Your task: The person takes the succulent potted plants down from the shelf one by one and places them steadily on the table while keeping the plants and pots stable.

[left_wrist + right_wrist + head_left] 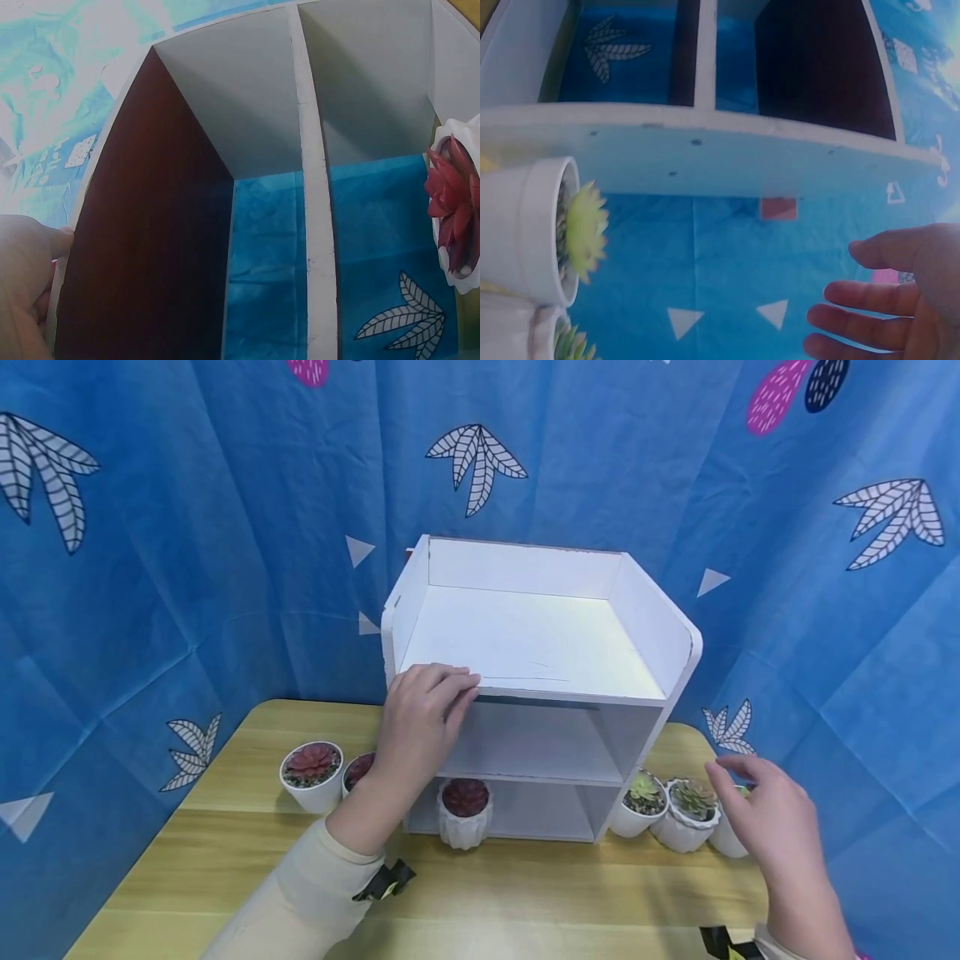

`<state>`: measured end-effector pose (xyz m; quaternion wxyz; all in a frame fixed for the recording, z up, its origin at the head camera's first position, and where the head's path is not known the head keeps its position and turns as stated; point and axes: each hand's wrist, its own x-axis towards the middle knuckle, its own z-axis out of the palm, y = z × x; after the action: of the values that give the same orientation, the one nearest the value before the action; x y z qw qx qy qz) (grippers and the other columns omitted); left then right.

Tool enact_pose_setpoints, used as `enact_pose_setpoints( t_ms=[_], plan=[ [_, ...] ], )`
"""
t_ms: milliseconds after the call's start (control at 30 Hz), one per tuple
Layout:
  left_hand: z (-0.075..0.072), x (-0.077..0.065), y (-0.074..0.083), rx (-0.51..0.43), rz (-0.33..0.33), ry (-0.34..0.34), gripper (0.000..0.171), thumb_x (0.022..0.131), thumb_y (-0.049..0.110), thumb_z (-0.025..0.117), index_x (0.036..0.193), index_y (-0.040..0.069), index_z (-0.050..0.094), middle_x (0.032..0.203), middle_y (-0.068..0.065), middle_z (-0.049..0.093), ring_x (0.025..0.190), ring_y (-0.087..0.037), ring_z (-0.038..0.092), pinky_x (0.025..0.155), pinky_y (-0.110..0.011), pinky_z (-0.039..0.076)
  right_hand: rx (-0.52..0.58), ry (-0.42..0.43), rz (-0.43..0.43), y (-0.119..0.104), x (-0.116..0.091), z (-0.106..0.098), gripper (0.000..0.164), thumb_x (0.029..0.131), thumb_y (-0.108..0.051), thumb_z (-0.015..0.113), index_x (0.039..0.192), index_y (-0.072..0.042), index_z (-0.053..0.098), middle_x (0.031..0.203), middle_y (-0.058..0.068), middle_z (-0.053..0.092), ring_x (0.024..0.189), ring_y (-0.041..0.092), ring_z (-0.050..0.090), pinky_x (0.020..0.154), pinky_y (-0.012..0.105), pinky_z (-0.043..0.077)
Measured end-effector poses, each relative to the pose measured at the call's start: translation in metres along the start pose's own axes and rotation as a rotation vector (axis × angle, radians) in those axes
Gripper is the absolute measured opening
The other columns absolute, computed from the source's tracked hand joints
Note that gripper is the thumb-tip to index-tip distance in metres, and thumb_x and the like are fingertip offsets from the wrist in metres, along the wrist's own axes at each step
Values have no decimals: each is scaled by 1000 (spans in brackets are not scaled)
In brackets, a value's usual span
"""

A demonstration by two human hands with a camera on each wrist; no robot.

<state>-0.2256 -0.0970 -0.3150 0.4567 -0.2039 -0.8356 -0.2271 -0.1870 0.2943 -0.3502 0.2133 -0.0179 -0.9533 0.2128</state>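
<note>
In the head view a white shelf unit (540, 635) stands on the table, with an upper tray-like top and two compartments below. My left hand (423, 718) holds the front edge of its top board near the left side, also seen as a hand (26, 281) in the left wrist view. A dark red succulent (465, 797) in a white fluted pot stands at the front of the bottom compartment. My right hand (776, 814), fingers loosely bent, hovers by the potted succulents at the right, partly covering one. It holds nothing in the right wrist view, where a green succulent (585, 232) shows.
Left of the shelf sits a red succulent (311, 768) in a white pot, beside another red succulent (360, 768) partly behind my left arm. A green succulent (643, 797) and a pale succulent (693, 802) stand right of the shelf. A blue curtain (300, 527) surrounds the wooden table (487, 893).
</note>
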Motion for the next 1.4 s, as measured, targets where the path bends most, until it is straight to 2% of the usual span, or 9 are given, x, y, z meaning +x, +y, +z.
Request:
enact_pose_setpoints(
  t_ms=[333,533,867,1067,1400],
  plan=[
    [1,-1,-1,1,-4,-3,22,82,24,70,104,21,70,99,4,66,95,-15,56,80,-32,42,48,53,-63,-27,4,-1,41,92,-43,50,109,-8,64,115,19,59,95,39,57,75,54,39],
    [1,-1,-2,0,-6,-7,22,83,26,69,104,21,70,100,5,66,96,-15,56,81,-32,42,72,67,-73,-40,6,0,42,92,-43,49,108,-8,63,114,20,59,98,39,56,80,56,36],
    [0,-1,-2,-5,-5,2,21,83,25,69,104,21,70,99,5,66,95,-15,56,80,-31,42,142,131,-109,-63,11,6,34,92,-38,52,105,-9,65,109,14,62,95,36,59,83,58,35],
    [0,-1,-1,-4,-5,-4,21,84,26,68,104,21,70,99,5,66,95,-15,56,80,-32,42,138,164,-130,-70,11,9,31,92,-36,53,101,-9,66,102,11,64,94,34,59,75,53,45],
    [1,-1,-1,-12,4,10,21,82,22,70,103,20,70,99,5,66,94,-15,56,80,-32,42,155,240,-183,-81,11,6,24,90,-32,57,100,-11,65,98,6,62,92,26,59,77,48,46]
  ],
)
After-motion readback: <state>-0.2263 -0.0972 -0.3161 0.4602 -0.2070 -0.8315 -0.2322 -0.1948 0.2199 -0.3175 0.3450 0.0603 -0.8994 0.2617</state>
